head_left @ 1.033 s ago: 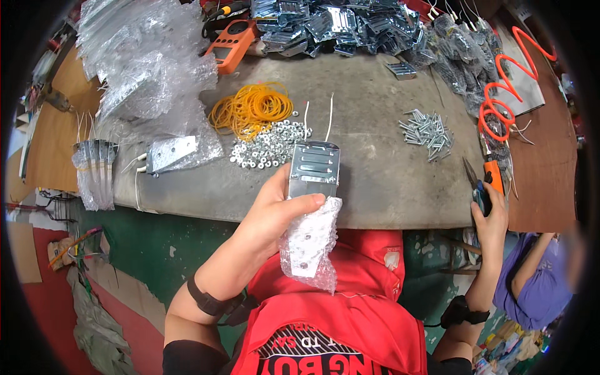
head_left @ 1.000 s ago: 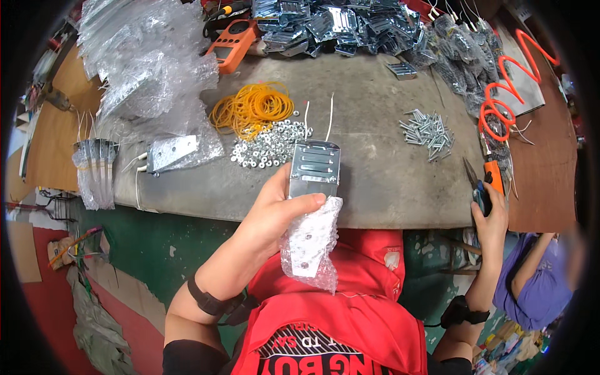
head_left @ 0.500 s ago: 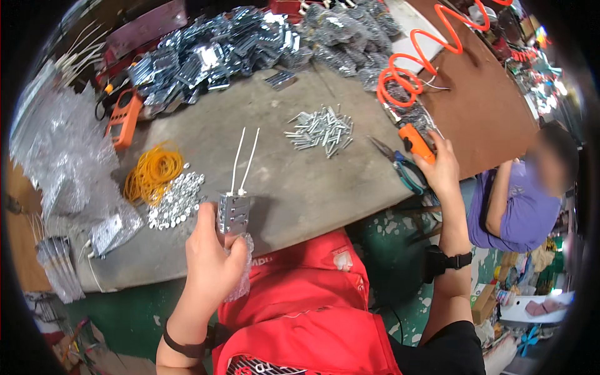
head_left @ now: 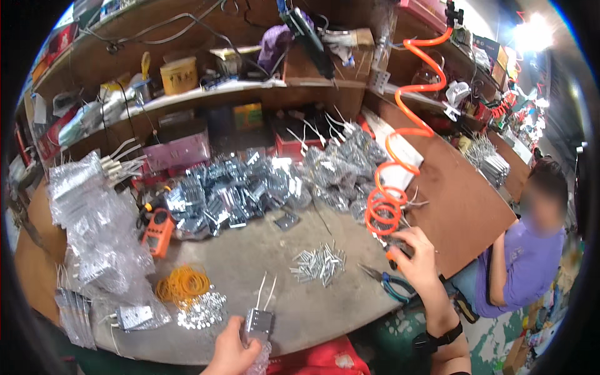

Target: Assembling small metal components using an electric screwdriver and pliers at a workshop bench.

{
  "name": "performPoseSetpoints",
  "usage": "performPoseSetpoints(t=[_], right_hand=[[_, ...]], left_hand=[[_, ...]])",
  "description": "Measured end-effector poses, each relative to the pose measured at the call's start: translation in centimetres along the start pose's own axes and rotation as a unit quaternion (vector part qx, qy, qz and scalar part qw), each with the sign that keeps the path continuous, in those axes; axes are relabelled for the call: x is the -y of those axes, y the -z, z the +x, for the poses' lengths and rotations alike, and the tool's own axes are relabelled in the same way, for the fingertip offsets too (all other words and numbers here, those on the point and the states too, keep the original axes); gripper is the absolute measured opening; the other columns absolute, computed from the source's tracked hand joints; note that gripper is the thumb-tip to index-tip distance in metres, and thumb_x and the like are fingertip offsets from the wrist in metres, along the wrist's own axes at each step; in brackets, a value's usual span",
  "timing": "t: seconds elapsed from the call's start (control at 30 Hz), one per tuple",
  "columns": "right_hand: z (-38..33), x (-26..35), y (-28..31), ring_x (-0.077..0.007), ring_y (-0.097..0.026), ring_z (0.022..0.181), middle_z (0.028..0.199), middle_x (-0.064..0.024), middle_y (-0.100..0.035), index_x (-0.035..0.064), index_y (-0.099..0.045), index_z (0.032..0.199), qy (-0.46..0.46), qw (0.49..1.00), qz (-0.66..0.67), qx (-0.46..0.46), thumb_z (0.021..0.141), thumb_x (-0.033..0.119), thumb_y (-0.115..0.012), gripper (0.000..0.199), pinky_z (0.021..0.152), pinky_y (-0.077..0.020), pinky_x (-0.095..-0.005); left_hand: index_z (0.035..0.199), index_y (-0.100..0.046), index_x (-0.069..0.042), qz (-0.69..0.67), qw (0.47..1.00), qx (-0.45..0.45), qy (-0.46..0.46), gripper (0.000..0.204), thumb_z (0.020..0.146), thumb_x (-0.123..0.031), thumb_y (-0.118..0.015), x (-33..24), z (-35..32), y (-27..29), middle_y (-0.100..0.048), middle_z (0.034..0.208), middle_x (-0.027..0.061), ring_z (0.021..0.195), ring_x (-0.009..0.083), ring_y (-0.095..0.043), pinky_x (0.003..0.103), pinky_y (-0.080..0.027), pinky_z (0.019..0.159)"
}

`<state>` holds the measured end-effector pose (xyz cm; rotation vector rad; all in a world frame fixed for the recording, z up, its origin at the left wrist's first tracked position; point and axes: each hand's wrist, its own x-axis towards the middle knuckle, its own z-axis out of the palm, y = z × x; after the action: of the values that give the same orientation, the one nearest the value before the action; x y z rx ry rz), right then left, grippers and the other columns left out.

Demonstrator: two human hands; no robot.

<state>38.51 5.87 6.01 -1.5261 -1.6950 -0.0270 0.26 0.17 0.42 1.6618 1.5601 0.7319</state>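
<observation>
Your left hand (head_left: pixel 231 353) sits at the near edge of the worktop (head_left: pixel 300 300), its grip closed around a small metal block (head_left: pixel 259 324) with two white wires standing up from it; clear wrap hangs below the block. Just left lie washers (head_left: pixel 201 310) and orange rubber bands (head_left: pixel 182 283). Your right hand (head_left: pixel 417 255) rests further right, its grip wrapped on an orange-handled tool (head_left: pixel 396 248), with pliers (head_left: pixel 389 281) just beside it and pins (head_left: pixel 320 262) to their left. Beyond, an orange meter (head_left: pixel 157 231), a heap of bagged metal parts (head_left: pixel 250 187), and a coiled orange hose (head_left: pixel 400 162). A seated person (head_left: pixel 525 262) is off to your right.
</observation>
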Motion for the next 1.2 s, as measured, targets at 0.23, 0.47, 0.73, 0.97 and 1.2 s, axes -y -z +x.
performPoseSetpoints(t=[0.23, 0.47, 0.73, 0.97, 1.2], right_hand=[[19.9, 6.9, -6.4, -0.0292, -0.061, 0.088, 0.099, -0.0136, -0.061, 0.0035, -0.063, 0.107, 0.199, 0.967, 0.099, -0.121, 0.078, 0.016, -0.07, 0.033, 0.079, -0.0492, -0.0374], [38.8, 8.6, -11.4, -0.0323, -0.052, 0.111, 0.116, -0.0138, -0.056, 0.0056, -0.049, 0.125, 0.143, 0.919, -0.197, -0.31, 0.077, 0.032, -0.072, 0.06, 0.093, -0.0461, -0.0427], [40.4, 13.2, -7.8, -0.0337, -0.061, 0.095, 0.107, -0.0201, -0.061, -0.0026, -0.048, 0.122, 0.277, 0.855, -0.016, -0.438, 0.076, 0.041, -0.073, 0.068, 0.083, -0.0486, -0.0424], [25.1, 14.0, -4.6, -0.03, -0.063, 0.096, 0.106, -0.0204, -0.064, -0.0106, -0.051, 0.117, 0.058, 0.785, 0.603, 0.13, 0.083, 0.018, -0.063, 0.045, 0.093, -0.0491, -0.0386], [5.5, 11.3, -5.5, -0.0286, -0.046, 0.103, 0.106, -0.0141, -0.045, -0.0023, -0.019, 0.146, -0.12, 0.669, 0.695, 0.234, 0.082, 0.037, -0.059, 0.085, 0.109, -0.026, -0.0514]], left_hand=[[0.109, -0.052, -0.001, -0.021, 0.998, -0.017, 0.052, 0.037, 0.075, -0.012, -0.061, 0.0, 0.4, -0.2, -0.062, 0.089, 0.0218, 0.083, 0.0365, -0.063, 0.041, -0.05, 0.074], [0.111, -0.048, 0.0, -0.075, 0.997, -0.015, -0.033, 0.041, 0.075, -0.013, -0.062, 3.0, 0.3, -0.9, -0.059, 0.089, 0.0219, 0.081, 0.0341, -0.06, 0.042, -0.048, 0.071], [0.107, -0.047, -0.003, -0.14, 0.99, 0.007, -0.011, 0.038, 0.075, -0.014, -0.064, 2.7, -0.6, -0.7, -0.057, 0.082, 0.0201, 0.071, 0.0306, -0.057, 0.039, -0.048, 0.066], [0.101, -0.047, -0.001, -0.15, 0.988, -0.014, -0.01, 0.029, 0.078, -0.013, -0.059, 2.4, 1.3, -0.5, -0.057, 0.069, 0.023, 0.064, 0.0396, -0.06, 0.045, -0.047, 0.057], [0.098, -0.051, 0.004, -0.084, 0.996, -0.026, 0.023, 0.033, 0.074, -0.014, -0.062, 1.4, 0.9, -1.3, -0.057, 0.065, 0.0238, 0.066, 0.0419, -0.061, 0.046, -0.048, 0.062]])
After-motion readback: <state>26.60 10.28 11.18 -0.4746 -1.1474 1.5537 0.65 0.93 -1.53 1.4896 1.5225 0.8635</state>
